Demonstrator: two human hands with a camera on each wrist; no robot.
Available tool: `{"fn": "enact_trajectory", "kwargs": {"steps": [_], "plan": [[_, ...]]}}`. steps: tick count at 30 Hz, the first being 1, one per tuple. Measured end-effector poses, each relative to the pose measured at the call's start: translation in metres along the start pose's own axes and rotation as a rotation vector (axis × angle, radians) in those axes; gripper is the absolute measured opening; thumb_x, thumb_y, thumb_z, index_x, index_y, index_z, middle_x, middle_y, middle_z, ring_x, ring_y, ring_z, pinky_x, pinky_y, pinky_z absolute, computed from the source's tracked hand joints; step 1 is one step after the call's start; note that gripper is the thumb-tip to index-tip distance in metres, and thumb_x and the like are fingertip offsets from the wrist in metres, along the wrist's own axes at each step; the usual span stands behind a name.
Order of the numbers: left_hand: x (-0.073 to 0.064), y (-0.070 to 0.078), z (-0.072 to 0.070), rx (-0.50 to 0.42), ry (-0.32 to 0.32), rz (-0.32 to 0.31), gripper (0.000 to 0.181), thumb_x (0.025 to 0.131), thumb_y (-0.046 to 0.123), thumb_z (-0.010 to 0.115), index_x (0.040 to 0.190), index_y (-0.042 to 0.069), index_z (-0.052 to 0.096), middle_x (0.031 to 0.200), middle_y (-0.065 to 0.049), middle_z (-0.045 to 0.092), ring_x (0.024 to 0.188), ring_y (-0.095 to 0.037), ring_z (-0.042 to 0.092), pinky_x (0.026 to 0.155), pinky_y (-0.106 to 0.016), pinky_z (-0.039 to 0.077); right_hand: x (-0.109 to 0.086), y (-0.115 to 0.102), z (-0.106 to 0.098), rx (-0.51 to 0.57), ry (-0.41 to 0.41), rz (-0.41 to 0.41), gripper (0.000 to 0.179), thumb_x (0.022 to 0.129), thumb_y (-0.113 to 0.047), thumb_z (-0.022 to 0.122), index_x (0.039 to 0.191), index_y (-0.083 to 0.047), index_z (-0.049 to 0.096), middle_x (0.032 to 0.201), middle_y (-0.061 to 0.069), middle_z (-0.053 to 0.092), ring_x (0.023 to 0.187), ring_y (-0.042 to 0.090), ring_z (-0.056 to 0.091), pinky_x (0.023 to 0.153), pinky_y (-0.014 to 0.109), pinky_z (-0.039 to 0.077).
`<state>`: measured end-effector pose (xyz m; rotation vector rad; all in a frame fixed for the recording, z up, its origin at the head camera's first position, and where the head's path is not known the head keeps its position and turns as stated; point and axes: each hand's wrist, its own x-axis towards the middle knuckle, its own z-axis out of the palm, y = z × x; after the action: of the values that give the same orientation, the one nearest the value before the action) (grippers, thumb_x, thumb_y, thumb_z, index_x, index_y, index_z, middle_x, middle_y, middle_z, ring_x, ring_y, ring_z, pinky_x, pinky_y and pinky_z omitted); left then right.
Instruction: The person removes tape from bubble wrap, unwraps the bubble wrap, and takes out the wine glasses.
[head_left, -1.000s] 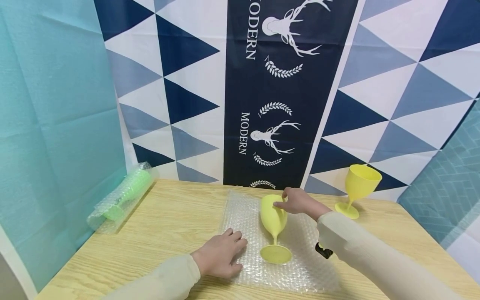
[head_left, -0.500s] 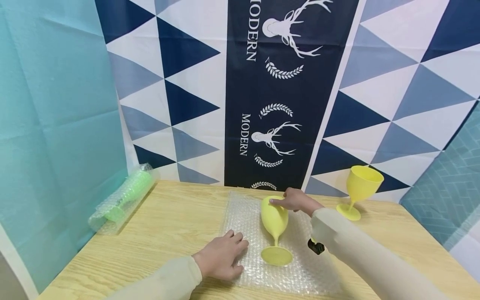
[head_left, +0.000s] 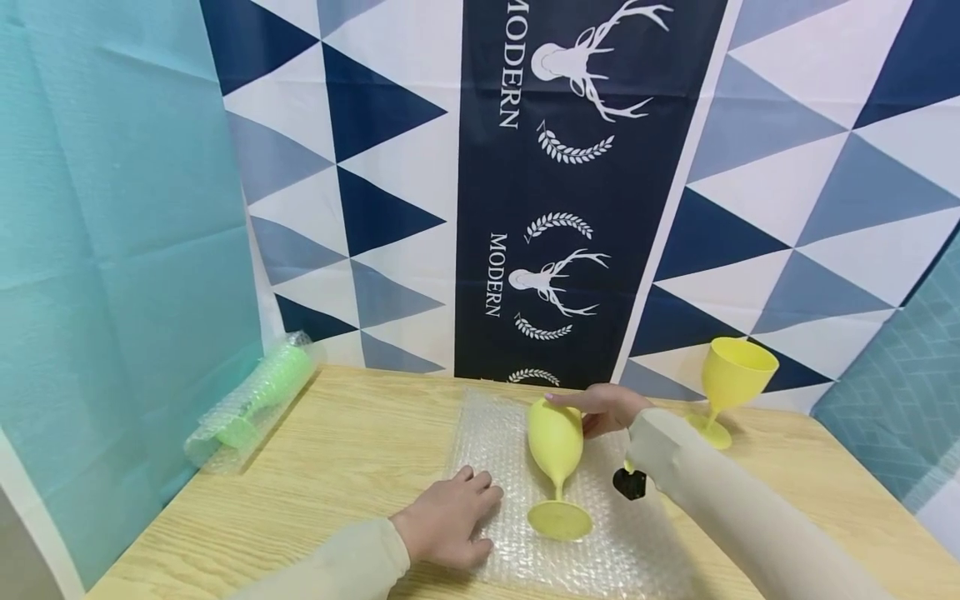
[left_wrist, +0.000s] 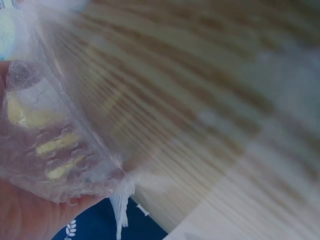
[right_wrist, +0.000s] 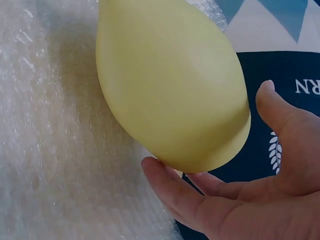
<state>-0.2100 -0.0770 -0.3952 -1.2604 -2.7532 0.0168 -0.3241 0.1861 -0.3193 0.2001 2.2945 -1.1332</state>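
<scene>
Left hand [head_left: 450, 518], fingers apart, on bubble wrap [head_left: 495, 433], 9 o'clock; right hand [head_left: 609, 407], thumb apart, touches goblet [head_left: 556, 446], 1 o'clock.

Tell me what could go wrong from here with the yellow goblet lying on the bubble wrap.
The lying goblet has a rounded bowl, and the right hand only touches its rim end, so it might roll if that touch slips. The left hand rests at the left edge of the bubble wrap; the far side could shift. The right sleeve reaches close to the upright goblet and might knock it.
</scene>
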Motion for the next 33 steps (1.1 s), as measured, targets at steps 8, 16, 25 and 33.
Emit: {"fn": "enact_trajectory", "kwargs": {"steps": [8, 16, 25, 33], "plan": [[0.002, 0.002, -0.002, 0.005, -0.004, -0.002, 0.045, 0.079, 0.044, 0.061, 0.115, 0.019, 0.053, 0.104, 0.005, 0.054, 0.085, -0.01, 0.046, 0.069, -0.019, 0.045, 0.005, 0.003, 0.003, 0.106, -0.069, 0.021, 0.088, 0.09, -0.048, 0.06, 0.143, 0.012, 0.024, 0.144, 0.033, 0.035, 0.125, 0.04, 0.05, 0.103, 0.047, 0.048], [0.0, 0.005, 0.003, -0.003, 0.04, 0.012, 0.044, 0.078, 0.043, 0.06, 0.113, 0.018, 0.053, 0.102, 0.005, 0.054, 0.084, -0.009, 0.046, 0.071, -0.018, 0.043, 0.012, 0.004, 0.003, 0.118, -0.072, 0.05, 0.087, 0.087, -0.049, 0.064, 0.141, 0.01, 0.029, 0.136, 0.029, 0.041, 0.107, 0.032, 0.056, 0.096, 0.047, 0.053], [-0.001, 0.008, 0.005, 0.003, 0.054, 0.013, 0.042, 0.077, 0.044, 0.061, 0.11, 0.019, 0.052, 0.099, 0.006, 0.052, 0.081, -0.008, 0.043, 0.067, -0.016, 0.039, 0.017, 0.008, 0.007, 0.12, -0.056, 0.075, 0.09, 0.084, -0.051, 0.067, 0.14, 0.009, 0.031, 0.128, 0.026, 0.046, 0.099, 0.029, 0.059, 0.091, 0.044, 0.056], [0.001, 0.004, 0.0, -0.011, 0.018, -0.013, 0.046, 0.077, 0.043, 0.061, 0.115, 0.018, 0.052, 0.105, 0.005, 0.054, 0.086, -0.01, 0.045, 0.072, -0.017, 0.042, 0.018, 0.005, 0.008, 0.189, -0.01, 0.055, 0.085, 0.082, -0.041, 0.073, 0.137, 0.009, 0.032, 0.126, 0.025, 0.045, 0.099, 0.028, 0.055, 0.094, 0.042, 0.055]]}}
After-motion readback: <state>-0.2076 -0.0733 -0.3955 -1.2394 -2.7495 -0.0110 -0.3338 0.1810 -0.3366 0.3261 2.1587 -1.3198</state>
